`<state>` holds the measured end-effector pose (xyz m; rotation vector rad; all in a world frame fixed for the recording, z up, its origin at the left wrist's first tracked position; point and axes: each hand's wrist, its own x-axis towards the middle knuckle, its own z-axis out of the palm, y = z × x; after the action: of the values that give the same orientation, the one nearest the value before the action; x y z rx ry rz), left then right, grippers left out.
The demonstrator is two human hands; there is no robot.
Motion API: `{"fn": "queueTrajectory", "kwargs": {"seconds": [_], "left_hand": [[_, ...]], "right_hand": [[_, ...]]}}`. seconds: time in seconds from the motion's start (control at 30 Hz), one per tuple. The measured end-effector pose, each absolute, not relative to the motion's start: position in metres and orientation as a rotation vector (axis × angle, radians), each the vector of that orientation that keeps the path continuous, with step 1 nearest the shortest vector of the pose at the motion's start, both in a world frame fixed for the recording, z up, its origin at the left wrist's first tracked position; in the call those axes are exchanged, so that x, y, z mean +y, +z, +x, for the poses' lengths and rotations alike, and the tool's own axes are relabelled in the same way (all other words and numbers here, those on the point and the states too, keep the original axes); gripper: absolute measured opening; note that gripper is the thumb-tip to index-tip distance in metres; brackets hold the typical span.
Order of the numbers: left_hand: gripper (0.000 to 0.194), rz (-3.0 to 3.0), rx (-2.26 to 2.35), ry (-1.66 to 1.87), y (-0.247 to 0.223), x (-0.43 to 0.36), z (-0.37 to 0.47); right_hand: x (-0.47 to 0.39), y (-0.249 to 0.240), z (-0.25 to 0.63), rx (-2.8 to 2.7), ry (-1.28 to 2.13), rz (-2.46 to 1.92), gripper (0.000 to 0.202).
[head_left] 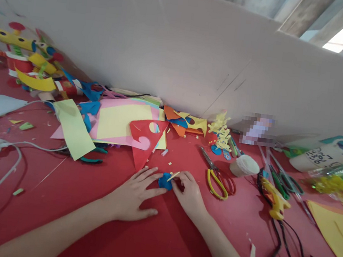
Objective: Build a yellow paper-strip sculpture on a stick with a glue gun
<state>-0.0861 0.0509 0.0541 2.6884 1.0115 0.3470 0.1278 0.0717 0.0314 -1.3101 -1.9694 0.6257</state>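
Red tabletop (155,248) stretches underneath: the left hand (133,196) lies spread, fingertips at a blue piece (163,182); the right hand (190,195) pinches a pale strip (173,176) over it, scissors (213,166) to that hand's right.

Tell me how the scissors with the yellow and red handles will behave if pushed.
The scissors should stay stiff, since the blades look metal. Lying flat, they probably won't roll. The handle loops might pivot if only one is pushed.
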Motion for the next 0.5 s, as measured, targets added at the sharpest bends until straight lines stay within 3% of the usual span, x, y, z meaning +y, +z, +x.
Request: {"fn": "queueTrajectory", "kwargs": {"seconds": [0.5], "left_hand": [[0.061, 2.707, 1.006, 0.258, 0.0546, 0.0525, -0.085]], "right_hand": [[0.0724, 0.0337, 0.132, -1.92, 0.578, -1.292, 0.014]]}}
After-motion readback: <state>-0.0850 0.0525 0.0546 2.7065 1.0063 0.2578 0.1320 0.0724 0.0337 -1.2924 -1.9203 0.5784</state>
